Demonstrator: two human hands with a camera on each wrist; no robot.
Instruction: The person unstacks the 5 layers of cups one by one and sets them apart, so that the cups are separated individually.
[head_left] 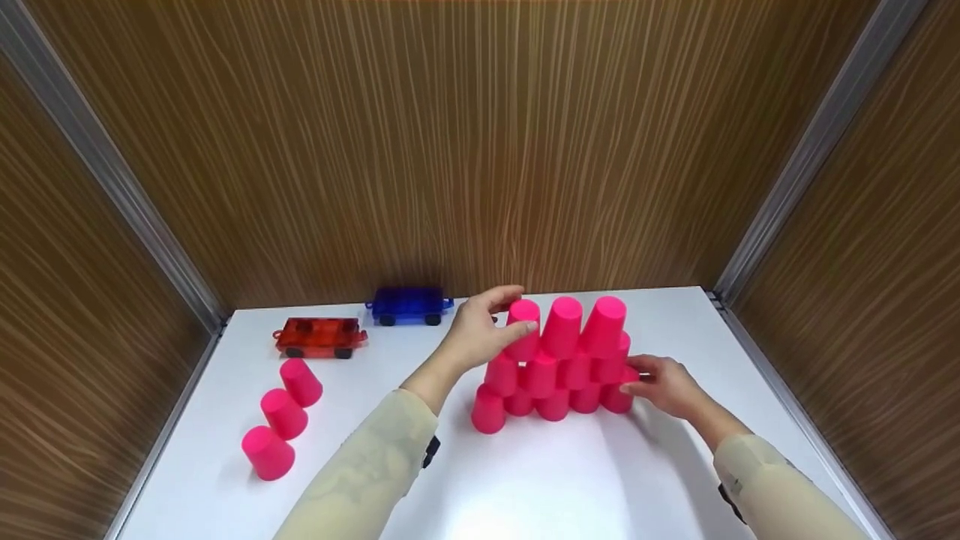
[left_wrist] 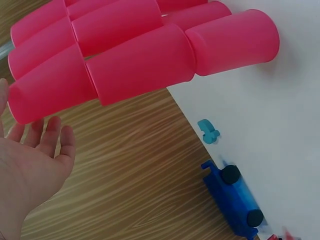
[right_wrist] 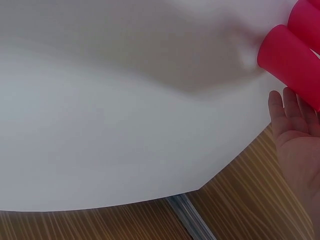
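No text, label, brand, number or sign can be read in any view. The stacked pink plastic cups between the hands are plain, and the translucent blue and red wheeled toy carts beyond the left hand carry no lettering either.

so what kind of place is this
Probably a staged tabletop booth for recording, not a home: a white table boxed in by wood-grain panels, holding only pink cups and toy wagons.
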